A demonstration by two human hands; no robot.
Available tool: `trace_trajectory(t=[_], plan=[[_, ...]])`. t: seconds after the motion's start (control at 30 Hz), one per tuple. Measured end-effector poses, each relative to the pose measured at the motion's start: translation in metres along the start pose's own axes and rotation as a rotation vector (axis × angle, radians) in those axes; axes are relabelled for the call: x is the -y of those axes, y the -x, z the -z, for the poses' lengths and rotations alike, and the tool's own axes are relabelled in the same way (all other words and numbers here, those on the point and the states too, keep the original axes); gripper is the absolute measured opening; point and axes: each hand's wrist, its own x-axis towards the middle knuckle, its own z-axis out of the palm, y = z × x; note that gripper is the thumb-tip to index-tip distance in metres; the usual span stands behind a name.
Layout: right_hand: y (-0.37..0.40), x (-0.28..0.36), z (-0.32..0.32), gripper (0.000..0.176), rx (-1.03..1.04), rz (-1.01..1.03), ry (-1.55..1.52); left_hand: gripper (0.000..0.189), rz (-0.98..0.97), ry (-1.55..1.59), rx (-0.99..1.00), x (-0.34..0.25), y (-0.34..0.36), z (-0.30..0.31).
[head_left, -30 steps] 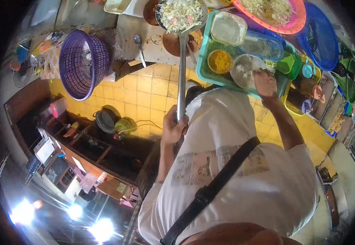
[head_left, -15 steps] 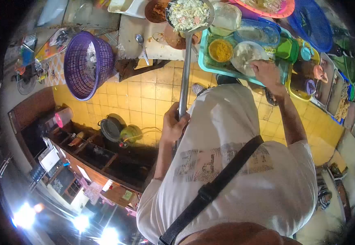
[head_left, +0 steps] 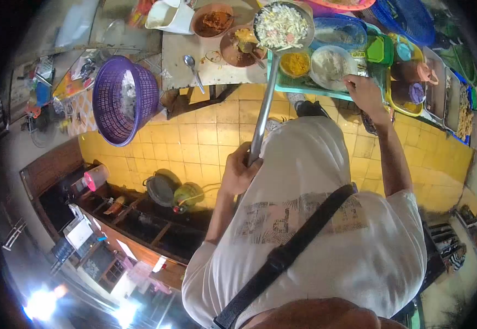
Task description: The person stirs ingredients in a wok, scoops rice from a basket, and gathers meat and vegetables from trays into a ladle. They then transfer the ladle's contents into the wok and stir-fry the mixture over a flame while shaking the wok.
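My left hand (head_left: 239, 174) is wrapped round the long metal handle of a ladle (head_left: 263, 112). The ladle's round head is raised over the back of the worktop, heaped with a pale chopped vegetable mixture (head_left: 281, 26) with pink bits. My right hand (head_left: 365, 97) is at the near right edge of a bowl of white powder (head_left: 330, 64); its fingers are bent together, and anything between them is too small to make out. Left of that bowl is an orange bowl of yellow paste or crumbs (head_left: 295, 64). Both bowls stand on a turquoise tray (head_left: 290, 88).
Brown bowls of red paste (head_left: 212, 21) and of sauce (head_left: 233, 52), and a spoon (head_left: 193, 72), lie on the table to the left. A purple basket (head_left: 104, 109) stands farther left. A green container (head_left: 378, 50) and a blue tub (head_left: 337, 34) sit behind the powder bowl.
The view has shifted. The loaded ladle has swung right relative to the tray, uncovering the sauce bowl. My right hand has drawn back from over the powder to the bowl's edge.
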Motion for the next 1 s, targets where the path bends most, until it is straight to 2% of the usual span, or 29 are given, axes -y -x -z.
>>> trace_trajectory(t=[0.37,0.47,0.53,0.57,0.67,0.7,0.73,0.8,0.87,0.93,1.0], plan=[[0.003,-0.003,0.021,0.014,-0.057,0.048,-0.07,0.03,-0.07,-0.003,0.038,-0.024,0.001,0.0],[0.003,0.003,0.057,0.015,-0.102,0.09,-0.096,0.03,-0.074,-0.016,0.05,-0.024,0.002,0.002],[0.002,0.017,0.088,0.016,-0.052,0.065,-0.091,0.031,-0.003,-0.194,0.057,-0.041,0.005,0.006],[-0.002,0.016,0.097,0.017,-0.084,0.129,-0.162,0.031,-0.005,-0.194,0.053,-0.044,0.006,0.006],[-0.004,0.049,0.132,0.017,-0.161,0.137,-0.163,0.032,-0.027,-0.261,0.041,-0.052,0.008,0.005],[-0.004,0.06,0.133,0.016,-0.268,0.067,0.162,0.032,-0.037,-0.246,0.064,-0.055,0.008,0.005],[-0.006,0.058,0.132,0.016,-0.267,0.069,0.161,0.033,-0.048,-0.233,0.086,-0.057,0.008,0.005],[-0.011,0.05,0.128,0.015,-0.223,-0.029,0.391,0.032,-0.05,-0.155,0.079,-0.054,0.01,0.0],[-0.015,0.046,0.108,0.015,-0.183,0.01,0.467,0.032,-0.054,-0.069,0.071,-0.051,0.009,-0.005],[-0.029,0.025,0.053,0.017,-0.07,0.079,0.503,0.026,0.059,0.102,0.129,-0.049,0.008,-0.007],[-0.041,0.012,0.007,0.017,-0.001,0.12,0.463,0.027,0.022,0.034,0.131,-0.043,0.004,-0.005]])
